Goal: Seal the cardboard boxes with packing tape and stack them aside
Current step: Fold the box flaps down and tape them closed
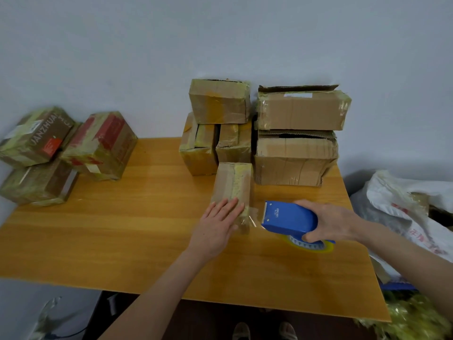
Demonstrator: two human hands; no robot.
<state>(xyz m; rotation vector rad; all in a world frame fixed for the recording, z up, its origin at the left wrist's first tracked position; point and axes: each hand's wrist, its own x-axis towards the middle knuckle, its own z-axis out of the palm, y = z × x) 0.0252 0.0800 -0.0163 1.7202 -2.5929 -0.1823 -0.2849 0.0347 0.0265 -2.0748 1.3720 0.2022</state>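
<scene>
Nearest the camera, the left hand [218, 224] was laid flat on the near end of a small cardboard box [232, 187], its fingers [229, 207] straight and spread, pressing and holding nothing. Just to its right, the right hand [331, 222] was wrapped round a blue tape dispenser [289, 218], fingers curled over the body, with the yellow-edged tape roll [308, 244] beneath it. A short run of clear tape [252, 220] was stretched from the box's near corner to the toothed blade. It was judged that the strip was being finished. For a good seal, the tape would best be held taut, the box pinned firmly to the desk [122, 229], and the blade tilted down sharply so that the cut came clean, the loose end then being smoothed. One dispenser and one box in hand were counted. Behind that box, against the wall, five boxes [304, 110] were piled, at least two with loose flaps. At the desk's far left, three taped boxes [100, 146] were stacked. One white sack [404, 204] lay at the right.
</scene>
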